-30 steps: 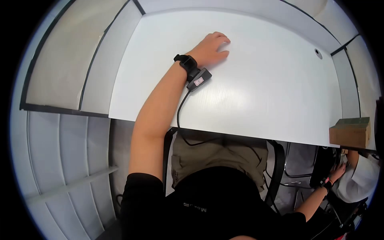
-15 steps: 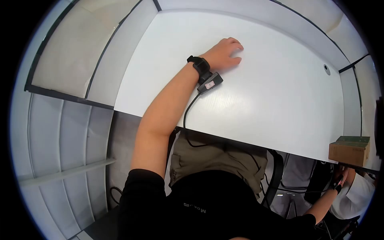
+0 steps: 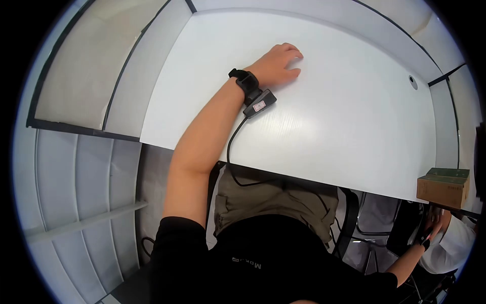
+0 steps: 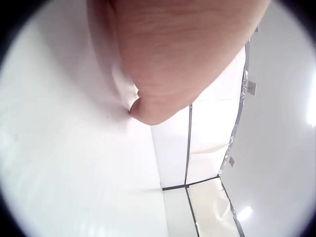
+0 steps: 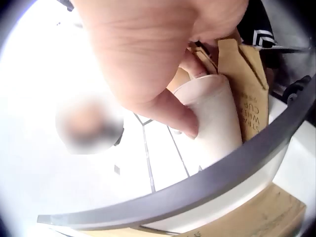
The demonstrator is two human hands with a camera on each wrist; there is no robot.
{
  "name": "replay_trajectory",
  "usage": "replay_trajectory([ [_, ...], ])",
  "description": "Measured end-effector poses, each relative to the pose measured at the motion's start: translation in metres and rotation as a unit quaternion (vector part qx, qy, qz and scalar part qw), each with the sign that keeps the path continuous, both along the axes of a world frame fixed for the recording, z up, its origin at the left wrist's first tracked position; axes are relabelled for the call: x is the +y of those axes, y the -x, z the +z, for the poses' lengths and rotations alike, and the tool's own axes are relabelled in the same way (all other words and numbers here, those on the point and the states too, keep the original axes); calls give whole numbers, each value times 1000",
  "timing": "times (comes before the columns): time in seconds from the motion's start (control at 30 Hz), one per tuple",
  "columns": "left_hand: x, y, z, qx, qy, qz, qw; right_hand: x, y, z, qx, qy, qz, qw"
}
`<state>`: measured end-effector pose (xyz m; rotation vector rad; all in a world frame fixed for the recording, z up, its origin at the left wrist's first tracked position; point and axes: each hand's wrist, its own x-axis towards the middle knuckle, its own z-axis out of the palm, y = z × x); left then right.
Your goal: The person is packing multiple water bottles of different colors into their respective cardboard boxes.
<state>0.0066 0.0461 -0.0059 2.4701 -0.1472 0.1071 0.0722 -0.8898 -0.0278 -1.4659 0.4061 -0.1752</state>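
My left hand (image 3: 276,66) rests on the white table (image 3: 324,121), fingers loosely bent and holding nothing. Its fingertips are close to the tabletop in the left wrist view. Beyond the table's front right edge, my right hand (image 5: 143,54) pinches a pale cup (image 5: 219,118) near its rim, with the thumb on the outer wall. Beside the cup is an opened cardboard carton (image 5: 247,94) with printing that includes the word CUP. In the head view this hand is low at the right and the cup is hidden.
A brown and green cardboard box (image 3: 443,187) sits on the table's front right corner. Another person in a white top (image 3: 448,245) is right beside my right arm. Low partition walls (image 3: 134,66) surround the table. A black cable (image 3: 230,152) hangs from the left wrist camera.
My right hand has moved up toward the table edge below the cardboard box. The head view has shifted slightly. The left hand keeps its pose on the table.
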Motion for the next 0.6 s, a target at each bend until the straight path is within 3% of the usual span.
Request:
replay_trajectory([
  [0.1, -2, 1, 4, 2, -3, -2, 1000, -8, 22, -3, -7, -14, -56, 998],
  [0.2, -2, 2, 5, -4, -2, -1, 1000, -24, 32, -24, -53, 1, -23, 998],
  [0.23, -2, 0, 4, -9, -16, 0, 1000, 7, 42, -11, -52, 111, -44, 991],
  [0.37, 0, 1, 4, -11, -9, -6, 1000, 78, 38, 17, -32, -157, -108, 981],
  [0.47, -1, 1, 5, -9, -5, -7, 1000, 69, 28, 6, -47, -165, -90, 981],
  [0.6, -3, 1, 7, -4, -12, -4, 1000, -44, 22, -55, -121, 25, -17, 992],
])
